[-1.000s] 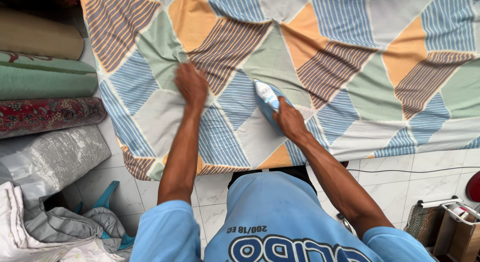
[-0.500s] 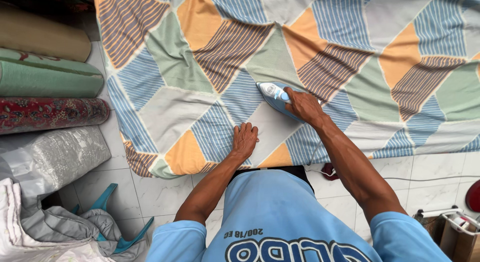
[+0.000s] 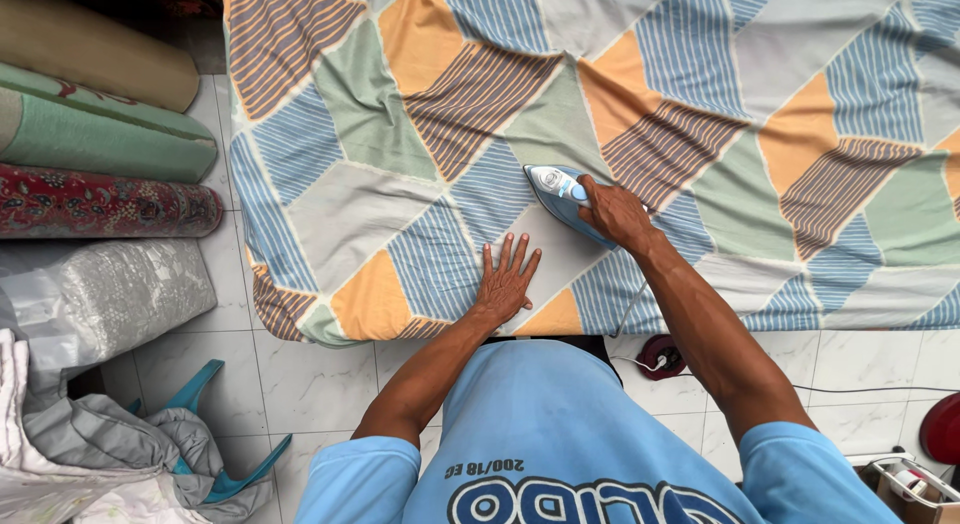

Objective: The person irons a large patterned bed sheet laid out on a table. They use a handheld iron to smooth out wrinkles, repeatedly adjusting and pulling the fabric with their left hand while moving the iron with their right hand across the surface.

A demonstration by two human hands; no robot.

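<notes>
Closed around the handle of a blue and white steam iron [image 3: 562, 196], the right hand [image 3: 618, 212] has the tool firmly in its fist, while the left hand [image 3: 505, 282] lies flat and open beside it, fingers spread, pressing the cloth and holding nothing.

Nearest the camera is a white tiled floor [image 3: 300, 374], with a thin cord [image 3: 880, 389] running across it to a dark round plug or reel [image 3: 660, 356]. To the left lie a heap of grey cloth [image 3: 110, 454] and a teal plastic piece [image 3: 200, 394].

Past that, a patchwork sheet [image 3: 400, 134] of striped blue, orange, green and grey blocks covers the work surface. The iron rests sole-down on it near the front edge, its long axis slanting, tip pointing up and left, away from the person.

Rolled carpets [image 3: 100, 144] are stacked at far left.
</notes>
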